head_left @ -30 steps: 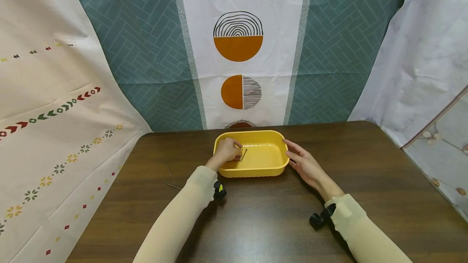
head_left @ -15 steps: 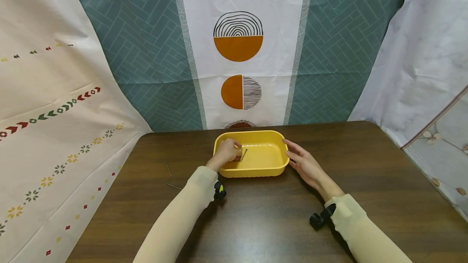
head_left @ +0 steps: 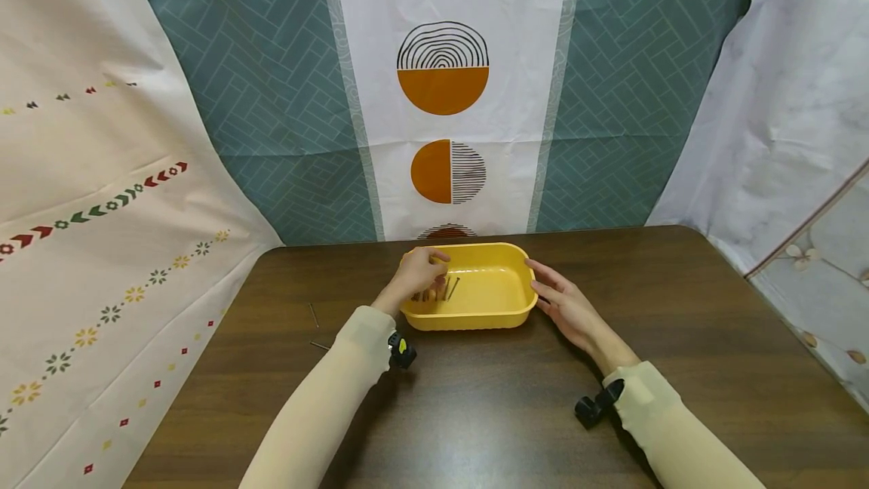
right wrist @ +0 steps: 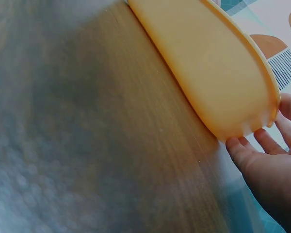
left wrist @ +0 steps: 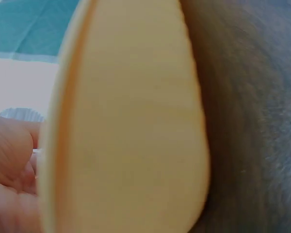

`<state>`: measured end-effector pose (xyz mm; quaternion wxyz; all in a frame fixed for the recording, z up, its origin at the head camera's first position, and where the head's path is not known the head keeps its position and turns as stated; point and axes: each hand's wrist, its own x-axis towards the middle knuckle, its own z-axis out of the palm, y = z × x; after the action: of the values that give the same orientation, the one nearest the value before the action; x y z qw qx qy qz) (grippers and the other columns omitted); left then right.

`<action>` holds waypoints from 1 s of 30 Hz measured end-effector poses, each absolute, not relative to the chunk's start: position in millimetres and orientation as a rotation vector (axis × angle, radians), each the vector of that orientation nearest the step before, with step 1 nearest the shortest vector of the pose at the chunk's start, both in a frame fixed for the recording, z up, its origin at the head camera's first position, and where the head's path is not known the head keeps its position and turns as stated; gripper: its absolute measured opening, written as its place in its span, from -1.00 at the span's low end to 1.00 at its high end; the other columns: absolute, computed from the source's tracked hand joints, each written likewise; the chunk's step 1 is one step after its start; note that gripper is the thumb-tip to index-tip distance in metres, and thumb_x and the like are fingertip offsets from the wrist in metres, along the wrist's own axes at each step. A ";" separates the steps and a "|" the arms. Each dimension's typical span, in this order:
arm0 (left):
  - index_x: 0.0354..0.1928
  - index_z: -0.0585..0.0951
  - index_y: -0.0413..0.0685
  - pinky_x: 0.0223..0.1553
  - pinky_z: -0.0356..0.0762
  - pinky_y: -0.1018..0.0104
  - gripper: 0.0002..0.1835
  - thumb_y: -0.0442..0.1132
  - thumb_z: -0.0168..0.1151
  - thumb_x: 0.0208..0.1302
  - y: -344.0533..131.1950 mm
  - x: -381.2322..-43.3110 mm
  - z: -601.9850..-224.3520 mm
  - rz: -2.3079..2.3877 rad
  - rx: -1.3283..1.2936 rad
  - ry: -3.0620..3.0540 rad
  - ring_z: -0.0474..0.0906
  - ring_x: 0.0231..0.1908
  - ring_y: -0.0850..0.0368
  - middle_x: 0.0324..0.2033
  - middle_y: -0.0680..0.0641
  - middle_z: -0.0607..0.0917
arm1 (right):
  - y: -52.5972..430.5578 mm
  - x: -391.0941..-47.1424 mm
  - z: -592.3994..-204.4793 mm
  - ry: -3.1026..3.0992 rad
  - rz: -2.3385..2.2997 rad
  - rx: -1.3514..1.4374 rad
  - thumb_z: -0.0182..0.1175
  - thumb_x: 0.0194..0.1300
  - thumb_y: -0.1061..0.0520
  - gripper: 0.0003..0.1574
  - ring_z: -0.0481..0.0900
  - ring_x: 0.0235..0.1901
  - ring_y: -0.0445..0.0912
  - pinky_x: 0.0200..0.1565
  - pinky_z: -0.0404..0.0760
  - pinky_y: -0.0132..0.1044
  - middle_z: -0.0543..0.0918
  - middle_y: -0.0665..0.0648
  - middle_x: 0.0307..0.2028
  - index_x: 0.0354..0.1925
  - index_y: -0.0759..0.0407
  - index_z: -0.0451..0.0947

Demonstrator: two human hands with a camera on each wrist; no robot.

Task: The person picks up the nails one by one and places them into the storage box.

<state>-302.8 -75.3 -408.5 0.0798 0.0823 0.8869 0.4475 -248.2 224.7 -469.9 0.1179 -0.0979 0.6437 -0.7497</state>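
Observation:
A yellow plastic tray (head_left: 485,321) stands near the table's far edge. My left hand (head_left: 417,272) is over its left end, fingers fairly straight and no nail seen between them. Below those fingers, several thin metal nails (head_left: 452,288) lie side by side on the tray floor, some partly hidden by the hand. My right hand (head_left: 562,300) rests its extended fingertips against the tray's right end. In the right wrist view, the fingers (right wrist: 266,141) touch the end wall and rim. The left wrist view shows the tray's outer wall (left wrist: 131,116) hiding most of the left hand (left wrist: 12,170).
Two more thin nails lie on the brown table (head_left: 502,413) left of the tray: one nail (head_left: 313,315) farther back, another nail (head_left: 319,345) nearer, close to the left sleeve. Patterned cloths (head_left: 271,96) hang behind and at both sides of the table.
My left hand has risen and shifted slightly left, its fingers opening, and more nails now show on the tray floor beneath it. The right hand and tray have stayed put.

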 end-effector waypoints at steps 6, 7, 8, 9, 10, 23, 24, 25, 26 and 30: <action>0.21 0.64 -0.30 -0.09 0.75 0.01 -0.68 -0.35 0.18 0.51 -91.7 -298.5 -397.1 1.514 0.224 2.583 0.76 -0.19 -0.16 -0.18 -0.24 0.69 | 224.8 -248.0 -469.6 1.880 -2.198 -0.283 -0.01 0.68 0.06 -0.23 0.01 0.59 0.13 0.55 0.01 0.15 -0.06 0.19 0.64 0.66 0.17 0.00; 0.22 0.63 -0.30 -0.07 0.74 -0.01 -0.67 -0.35 0.18 0.51 -95.6 -297.7 -395.5 1.532 0.224 2.575 0.76 -0.16 -0.18 -0.16 -0.25 0.68 | 225.0 -248.0 -469.5 1.879 -2.201 -0.278 0.00 0.68 0.06 -0.23 0.01 0.59 0.13 0.55 0.01 0.15 -0.06 0.19 0.64 0.66 0.17 0.00; 0.23 0.62 -0.30 -0.04 0.72 -0.04 -0.67 -0.34 0.17 0.52 -100.1 -296.5 -393.4 1.546 0.224 2.566 0.75 -0.13 -0.21 -0.13 -0.28 0.67 | 225.1 -248.0 -469.5 1.880 -2.203 -0.273 0.00 0.67 0.06 -0.23 0.02 0.59 0.13 0.55 0.02 0.15 -0.05 0.19 0.64 0.66 0.16 0.01; 0.24 0.61 -0.31 -0.02 0.72 -0.05 -0.67 -0.34 0.16 0.53 -105.0 -296.0 -392.2 1.559 0.228 2.560 0.74 -0.10 -0.24 -0.10 -0.30 0.67 | 225.2 -248.1 -469.5 1.879 -2.204 -0.271 0.00 0.67 0.06 -0.23 0.02 0.59 0.13 0.55 0.02 0.15 -0.05 0.18 0.65 0.66 0.16 0.01; 0.25 0.61 -0.32 0.00 0.71 -0.06 -0.66 -0.34 0.15 0.54 -110.1 -295.1 -390.3 1.572 0.236 2.553 0.72 -0.07 -0.26 -0.06 -0.34 0.66 | 225.4 -248.1 -469.4 1.878 -2.206 -0.268 0.01 0.67 0.06 -0.23 0.02 0.59 0.12 0.55 0.02 0.15 -0.05 0.18 0.65 0.66 0.16 0.01; 0.27 0.59 -0.27 -0.04 0.75 0.10 -0.67 -0.30 0.10 0.60 -182.3 -282.0 -371.2 1.635 0.279 2.579 0.71 -0.07 -0.19 -0.02 -0.32 0.69 | 224.3 -247.8 -469.7 1.862 -2.219 -0.258 0.00 0.68 0.09 -0.25 0.02 0.58 0.14 0.55 0.01 0.16 -0.05 0.20 0.64 0.65 0.17 0.02; 0.28 0.59 -0.27 -0.04 0.75 0.11 -0.66 -0.30 0.09 0.60 -186.9 -280.7 -371.4 1.630 0.276 2.585 0.70 -0.07 -0.20 -0.02 -0.31 0.69 | 224.0 -247.9 -469.7 1.860 -2.221 -0.259 -0.01 0.68 0.09 -0.25 0.02 0.58 0.14 0.55 0.01 0.16 -0.05 0.20 0.64 0.65 0.17 0.02; 0.28 0.58 -0.27 -0.05 0.75 0.13 -0.66 -0.30 0.09 0.60 -191.3 -279.4 -371.9 1.628 0.272 2.588 0.70 -0.06 -0.20 -0.03 -0.30 0.68 | 223.8 -247.9 -469.7 1.858 -2.223 -0.261 -0.01 0.68 0.10 -0.25 0.02 0.58 0.14 0.55 0.01 0.16 -0.04 0.20 0.63 0.65 0.18 0.02; 0.29 0.57 -0.29 -0.04 0.75 0.12 -0.65 -0.31 0.08 0.61 -195.4 -278.0 -372.5 1.630 0.269 2.588 0.71 -0.07 -0.19 -0.02 -0.31 0.68 | 223.6 -247.9 -469.7 1.857 -2.224 -0.261 -0.01 0.68 0.10 -0.25 0.02 0.58 0.14 0.55 0.01 0.16 -0.04 0.20 0.63 0.65 0.18 0.02; 0.31 0.54 -0.33 -0.01 0.74 0.09 -0.64 -0.32 0.08 0.60 -208.7 -271.8 -376.7 1.643 0.261 2.574 0.71 -0.14 -0.02 -0.04 -0.31 0.68 | 222.9 -247.4 -469.6 1.850 -2.227 -0.260 0.00 0.67 0.09 -0.25 0.02 0.58 0.13 0.55 0.00 0.15 -0.04 0.21 0.63 0.65 0.19 0.02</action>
<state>-271.8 -208.7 -376.7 0.0385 0.0850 0.8392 0.5358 -247.4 222.9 -469.6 0.1172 -0.0887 0.6320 -0.7609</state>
